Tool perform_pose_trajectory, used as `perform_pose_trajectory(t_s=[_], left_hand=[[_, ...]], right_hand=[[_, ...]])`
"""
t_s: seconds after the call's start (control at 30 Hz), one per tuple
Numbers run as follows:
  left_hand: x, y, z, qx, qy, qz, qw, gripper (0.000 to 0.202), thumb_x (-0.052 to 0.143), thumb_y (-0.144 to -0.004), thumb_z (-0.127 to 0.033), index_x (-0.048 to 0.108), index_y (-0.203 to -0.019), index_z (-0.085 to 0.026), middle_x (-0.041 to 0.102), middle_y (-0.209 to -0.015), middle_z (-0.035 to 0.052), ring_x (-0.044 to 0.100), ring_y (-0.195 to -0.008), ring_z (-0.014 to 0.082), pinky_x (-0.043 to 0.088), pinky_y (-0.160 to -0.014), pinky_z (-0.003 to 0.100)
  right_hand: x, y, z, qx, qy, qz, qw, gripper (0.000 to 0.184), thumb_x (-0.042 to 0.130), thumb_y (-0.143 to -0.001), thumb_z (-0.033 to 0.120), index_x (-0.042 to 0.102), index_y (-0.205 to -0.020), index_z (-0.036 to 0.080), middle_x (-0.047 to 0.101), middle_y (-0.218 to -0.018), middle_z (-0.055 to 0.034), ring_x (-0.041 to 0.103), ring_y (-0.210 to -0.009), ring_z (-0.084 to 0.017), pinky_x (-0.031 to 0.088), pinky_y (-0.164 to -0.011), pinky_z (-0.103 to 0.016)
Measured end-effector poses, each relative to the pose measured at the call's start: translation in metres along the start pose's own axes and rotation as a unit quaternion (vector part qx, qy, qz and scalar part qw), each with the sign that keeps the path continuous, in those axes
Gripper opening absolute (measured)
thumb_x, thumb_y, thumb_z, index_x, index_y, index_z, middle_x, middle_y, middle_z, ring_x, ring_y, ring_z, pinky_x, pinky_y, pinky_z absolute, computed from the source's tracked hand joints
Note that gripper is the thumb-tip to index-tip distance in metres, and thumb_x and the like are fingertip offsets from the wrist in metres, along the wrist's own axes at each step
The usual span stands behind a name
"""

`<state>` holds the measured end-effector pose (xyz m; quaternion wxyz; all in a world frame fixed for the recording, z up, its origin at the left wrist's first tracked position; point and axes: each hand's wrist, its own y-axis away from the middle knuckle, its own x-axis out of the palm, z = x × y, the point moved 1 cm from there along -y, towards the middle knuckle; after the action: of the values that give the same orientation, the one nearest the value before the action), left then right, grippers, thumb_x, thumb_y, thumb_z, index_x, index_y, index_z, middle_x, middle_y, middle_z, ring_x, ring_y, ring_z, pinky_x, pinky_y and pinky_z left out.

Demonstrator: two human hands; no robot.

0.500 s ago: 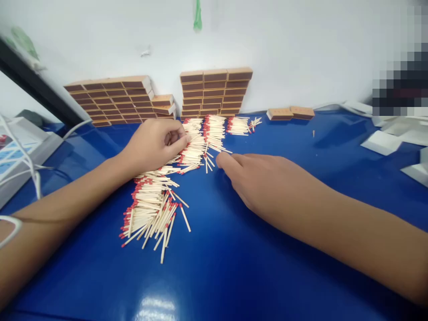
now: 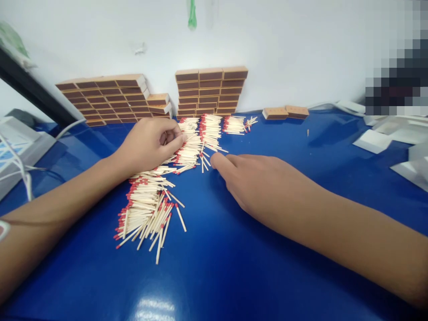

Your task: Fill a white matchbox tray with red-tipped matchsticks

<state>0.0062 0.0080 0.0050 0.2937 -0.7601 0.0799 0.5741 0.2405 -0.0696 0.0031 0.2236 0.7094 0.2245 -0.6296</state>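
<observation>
A long spread of pale wooden matchsticks with red heads (image 2: 157, 196) is laid across the glossy blue tabletop (image 2: 234, 267), running from near the middle of the table back towards the wall; the nearer part is loose and fanned, while the farther part (image 2: 210, 129) is gathered in tidier side-by-side bundles, and a small separate bundle (image 2: 234, 125) is set just to their right. The left hand (image 2: 147, 145) is rested on the spread, its fingers curled together over a cluster of sticks at the middle of the row; whether any are actually pinched cannot be told, as the fingertips are hidden. The right hand (image 2: 257, 183) is laid flat and empty on the tabletop, fingers held together, its leading fingertip just beside a few stray sticks (image 2: 204, 161). Two stacks of brown cardboard matchboxes (image 2: 210, 91) (image 2: 110, 98) are piled against the white wall (image 2: 284, 44), and two further boxes (image 2: 285, 112) are lying apart to the right. Judged from this, part of the sorting is done, the far bundles being aligned; the large loose heap near the person is left to be straightened, and no sticks are seen being boxed.
</observation>
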Motion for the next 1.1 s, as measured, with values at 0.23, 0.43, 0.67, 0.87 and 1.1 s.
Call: perform_pose_trajectory(t_s=[0.23, 0.43, 0.67, 0.87, 1.1], left_hand=[[-0.001, 0.000, -0.001, -0.002, 0.004, 0.007, 1.000, 0.029, 0.057, -0.094, -0.043, 0.069, -0.082, -0.020, 0.062, -0.068, -0.0010, 0.052, -0.061, 0.0123, 0.034, -0.061, 0.029], [0.000, 0.001, 0.001, -0.015, 0.011, 0.014, 1.000, 0.028, 0.057, -0.095, -0.043, 0.069, -0.084, -0.020, 0.062, -0.067, -0.0016, 0.052, -0.060, 0.0121, 0.033, -0.060, 0.029], [-0.001, 0.002, 0.003, 0.000, 0.022, 0.000, 1.000, 0.029, 0.058, -0.094, -0.043, 0.069, -0.080, -0.020, 0.061, -0.065, -0.0019, 0.050, -0.059, 0.0116, 0.031, -0.059, 0.028], [0.000, 0.004, 0.005, -0.001, 0.030, -0.002, 1.000, 0.027, 0.059, -0.095, -0.040, 0.069, -0.080, -0.019, 0.061, -0.065, -0.0018, 0.050, -0.059, 0.0116, 0.031, -0.058, 0.028], [0.000, 0.005, 0.006, 0.011, 0.031, -0.005, 0.999, 0.026, 0.058, -0.097, -0.038, 0.068, -0.081, -0.019, 0.062, -0.070, -0.0008, 0.051, -0.063, 0.0122, 0.032, -0.061, 0.028]], right_hand=[[-0.001, 0.001, 0.000, -0.001, -0.012, 0.001, 1.000, 0.024, 0.039, -0.097, 0.007, 0.051, -0.113, 0.022, 0.068, -0.092, -0.0042, 0.066, -0.078, -0.021, 0.022, -0.057, -0.030], [0.001, -0.003, -0.003, -0.004, -0.011, -0.004, 1.000, 0.024, 0.038, -0.097, 0.008, 0.052, -0.112, 0.021, 0.067, -0.084, -0.0038, 0.064, -0.072, -0.019, 0.019, -0.054, -0.030], [-0.003, -0.006, -0.012, 0.008, -0.039, -0.056, 0.998, 0.020, 0.042, -0.102, 0.025, 0.060, -0.110, 0.021, 0.073, -0.090, -0.0033, 0.064, -0.073, -0.017, 0.019, -0.059, -0.031], [0.000, -0.016, -0.063, 0.156, -0.005, -0.206, 0.966, 0.027, 0.043, -0.100, 0.030, 0.067, -0.105, 0.018, 0.072, -0.101, -0.0097, 0.062, -0.088, -0.021, 0.034, -0.070, -0.032], [0.013, -0.022, -0.120, 0.227, 0.056, -0.192, 0.953, 0.036, 0.045, -0.100, 0.036, 0.068, -0.114, 0.012, 0.067, -0.112, -0.0181, 0.056, -0.114, -0.033, 0.044, -0.090, -0.041]])
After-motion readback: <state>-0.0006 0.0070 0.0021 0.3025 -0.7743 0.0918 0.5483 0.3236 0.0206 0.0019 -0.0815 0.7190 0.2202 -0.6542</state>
